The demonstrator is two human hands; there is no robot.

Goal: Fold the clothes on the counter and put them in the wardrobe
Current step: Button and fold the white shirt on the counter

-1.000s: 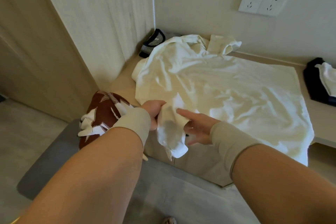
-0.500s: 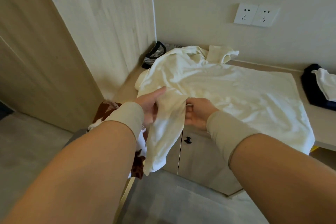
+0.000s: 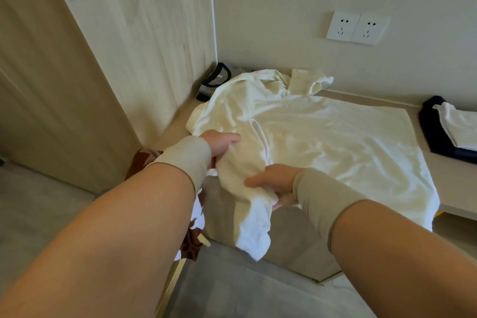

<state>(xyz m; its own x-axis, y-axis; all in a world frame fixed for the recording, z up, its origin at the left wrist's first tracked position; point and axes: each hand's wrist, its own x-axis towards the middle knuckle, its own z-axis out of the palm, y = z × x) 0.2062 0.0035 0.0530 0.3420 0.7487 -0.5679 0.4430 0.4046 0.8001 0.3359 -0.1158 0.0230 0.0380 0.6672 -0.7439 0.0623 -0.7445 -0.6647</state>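
A: Where is the shirt (image 3: pixel 322 142)?

B: It lies spread out on the tabletop (image 3: pixel 462 173). One sleeve hangs off the near edge.

A: What are my hands doing?

B: My left hand (image 3: pixel 219 143) has its fingers curled on the sleeve top. My right hand (image 3: pixel 273 183) pinches the sleeve lower down. I think I hold it at two spots so I can fold it flat onto the shirt.

A: What is new?

B: Half a second ago my hands were close together. Now they are apart, the left higher and the right lower.
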